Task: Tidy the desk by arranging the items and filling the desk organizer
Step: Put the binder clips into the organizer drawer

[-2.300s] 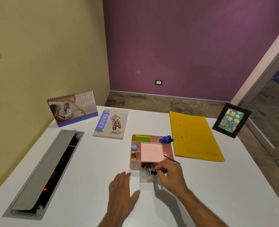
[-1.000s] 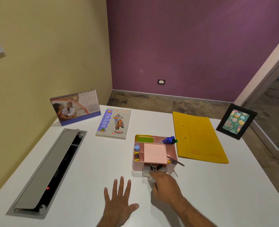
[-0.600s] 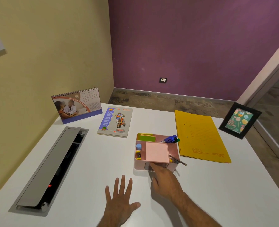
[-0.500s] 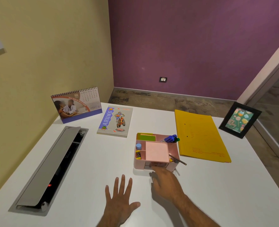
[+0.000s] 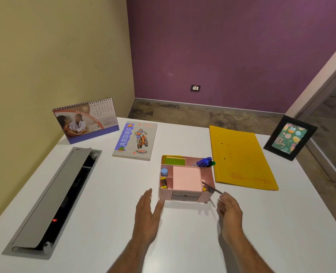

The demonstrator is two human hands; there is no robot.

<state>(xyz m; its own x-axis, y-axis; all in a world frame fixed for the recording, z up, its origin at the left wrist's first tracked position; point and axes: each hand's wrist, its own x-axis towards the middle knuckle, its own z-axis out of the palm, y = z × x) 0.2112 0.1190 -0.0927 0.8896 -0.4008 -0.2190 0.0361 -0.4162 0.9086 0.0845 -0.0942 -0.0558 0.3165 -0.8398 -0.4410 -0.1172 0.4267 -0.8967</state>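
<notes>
A pink desk organizer [image 5: 208, 175] stands mid-desk, its two front drawers [image 5: 185, 196] pushed in. It holds green and yellow sticky notes [image 5: 174, 160], blue pens [image 5: 203, 162], a pink note pad [image 5: 186, 178], a small blue cap [image 5: 164, 171] and a pencil [image 5: 212, 187] sticking out at the right. My left hand [image 5: 147, 213] hovers open by the organizer's front left corner. My right hand [image 5: 229, 210] is open near its front right corner. Neither hand holds anything.
A notebook [image 5: 135, 140] and a desk calendar [image 5: 85, 120] sit at the back left. A yellow folder [image 5: 240, 156] lies right of the organizer, a black photo frame [image 5: 290, 137] beyond it. An open grey cable tray [image 5: 51, 200] runs along the left of the white desk [image 5: 192, 243].
My right hand pushed the clear drawer of binder clips into the organizer, then drew back to the right corner. My left hand lifted and moved up to the left corner.
</notes>
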